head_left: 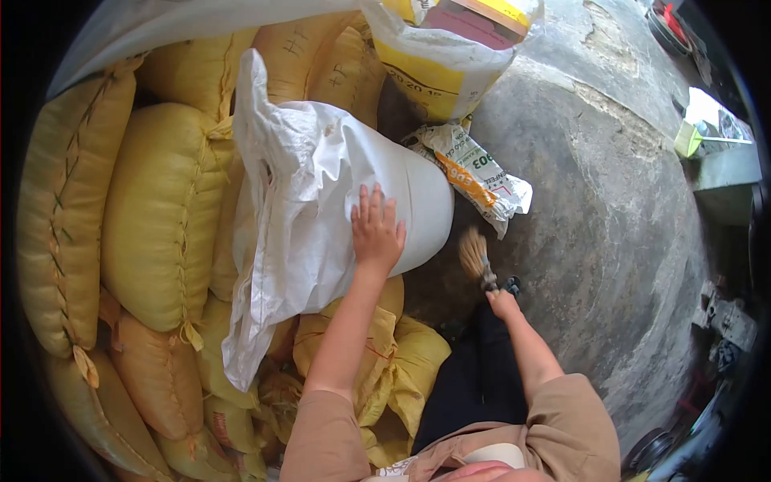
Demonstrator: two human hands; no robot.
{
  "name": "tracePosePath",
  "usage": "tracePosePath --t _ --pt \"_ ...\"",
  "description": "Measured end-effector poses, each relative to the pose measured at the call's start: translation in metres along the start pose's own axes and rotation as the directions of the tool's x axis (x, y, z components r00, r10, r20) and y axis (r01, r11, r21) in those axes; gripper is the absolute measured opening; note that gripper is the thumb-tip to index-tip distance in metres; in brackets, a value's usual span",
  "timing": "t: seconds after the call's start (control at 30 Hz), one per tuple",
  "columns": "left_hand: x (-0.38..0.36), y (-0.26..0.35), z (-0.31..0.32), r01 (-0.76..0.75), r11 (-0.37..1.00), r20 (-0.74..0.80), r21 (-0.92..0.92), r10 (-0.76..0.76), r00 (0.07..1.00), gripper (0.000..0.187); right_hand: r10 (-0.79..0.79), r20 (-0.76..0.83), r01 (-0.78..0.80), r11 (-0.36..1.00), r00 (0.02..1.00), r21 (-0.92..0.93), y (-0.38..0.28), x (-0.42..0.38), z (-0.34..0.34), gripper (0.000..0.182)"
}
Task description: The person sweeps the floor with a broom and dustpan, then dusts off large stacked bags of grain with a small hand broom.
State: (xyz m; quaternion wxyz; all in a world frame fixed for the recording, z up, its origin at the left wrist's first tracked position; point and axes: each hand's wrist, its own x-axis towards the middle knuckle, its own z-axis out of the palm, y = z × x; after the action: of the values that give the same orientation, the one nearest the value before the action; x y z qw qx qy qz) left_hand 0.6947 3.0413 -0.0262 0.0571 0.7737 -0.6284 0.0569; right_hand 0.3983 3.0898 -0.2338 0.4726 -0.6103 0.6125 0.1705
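Here, white sack [321, 213], stuffed yellow sacks [152, 217]

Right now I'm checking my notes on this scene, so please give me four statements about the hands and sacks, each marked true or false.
1. The left hand rests on the white sack with its fingers extended. True.
2. The right hand is holding nothing. False: it grips a brush.
3. Filled yellow sacks are piled on the picture's left side. True.
4. The crumpled printed packaging lies left of the white sack in the picture. False: it is to the right.
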Motion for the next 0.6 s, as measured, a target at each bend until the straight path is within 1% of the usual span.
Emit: tracePosePath --t 0.03,0.1,0.17,0.2,0.23,0.27,0.3,0.33,0.37,0.4,0.47,0.5,0.53,0.57,0.6 --pt "0.001 -0.006 0.006 -0.011 1.0 0.01 -0.002 0.011 1.0 0.034 -0.056 -0.089 0.067 0.991 0.994 0.118 -0.009 -0.007 -0.009 0.043" --pt "0.001 -0.016 0.021 -0.018 0.99 0.023 0.139 0.015 1.0 0.051 -0.222 -0.059 0.229 0.925 0.973 0.302 -0.045 -0.02 -0.033 0.042" --pt "-0.002 -0.012 0.026 -0.018 0.989 0.032 0.144 0.014 0.999 0.053 -0.344 0.068 0.261 0.814 0.937 0.519 -0.07 -0.015 -0.044 0.042" --pt "-0.001 -0.01 0.028 -0.021 0.987 0.031 0.16 0.017 0.999 0.055 -0.341 0.063 0.262 0.814 0.938 0.518 -0.088 -0.018 -0.054 0.042" --pt "0.0 -0.008 0.032 0.026 0.979 0.075 0.2 -0.041 0.996 0.059 -0.424 -0.053 0.399 0.794 0.904 0.459 -0.107 -0.024 -0.066 0.042" --pt "0.0 -0.008 0.035 0.025 0.979 0.076 0.2 -0.04 0.996 0.059 -0.505 -0.157 0.524 0.76 0.849 0.385 -0.117 -0.026 -0.073 0.042" --pt "-0.001 -0.008 0.038 0.022 0.975 0.023 0.22 -0.028 0.999 0.059 -0.505 -0.157 0.523 0.759 0.849 0.387 -0.116 -0.017 -0.072 0.042" --pt "0.0 -0.009 0.039 0.019 0.971 -0.03 0.239 -0.012 0.999 0.059 -0.46 -0.149 0.482 0.806 0.875 0.343 -0.11 -0.001 -0.065 0.043" --pt "-0.001 -0.009 0.04 0.013 0.971 -0.028 0.241 -0.007 1.0 0.059 -0.412 -0.146 0.437 0.849 0.899 0.298 -0.104 0.014 -0.059 0.045" --pt "-0.001 -0.009 0.041 0.018 0.968 -0.034 0.25 -0.01 0.999 0.058 -0.41 -0.149 0.437 0.847 0.9 0.304 -0.095 0.031 -0.054 0.045" --pt "0.001 -0.009 0.043 0.022 0.965 -0.038 0.262 -0.012 0.999 0.058 -0.166 -0.048 0.172 0.927 0.985 0.333 -0.068 0.068 -0.044 0.051" --pt "0.001 -0.008 0.044 0.025 0.964 -0.053 0.265 -0.012 0.999 0.057 -0.079 -0.065 0.092 0.97 0.995 0.227 -0.05 0.089 -0.037 0.054" --pt "0.001 -0.009 0.045 0.029 0.962 -0.069 0.272 -0.01 0.998 0.056 0.002 -0.09 0.009 0.993 0.996 0.12 -0.056 0.092 -0.045 0.057" --pt "0.0 -0.009 0.044 0.028 0.959 -0.062 0.282 -0.011 0.998 0.056 0.217 0.26 -0.299 0.892 0.941 0.34 -0.058 0.096 -0.059 0.054" --pt "-0.001 -0.009 0.044 0.022 0.958 -0.075 0.285 0.0 0.997 0.055 0.034 0.387 -0.317 0.642 0.921 0.698 -0.053 0.104 -0.051 0.054"
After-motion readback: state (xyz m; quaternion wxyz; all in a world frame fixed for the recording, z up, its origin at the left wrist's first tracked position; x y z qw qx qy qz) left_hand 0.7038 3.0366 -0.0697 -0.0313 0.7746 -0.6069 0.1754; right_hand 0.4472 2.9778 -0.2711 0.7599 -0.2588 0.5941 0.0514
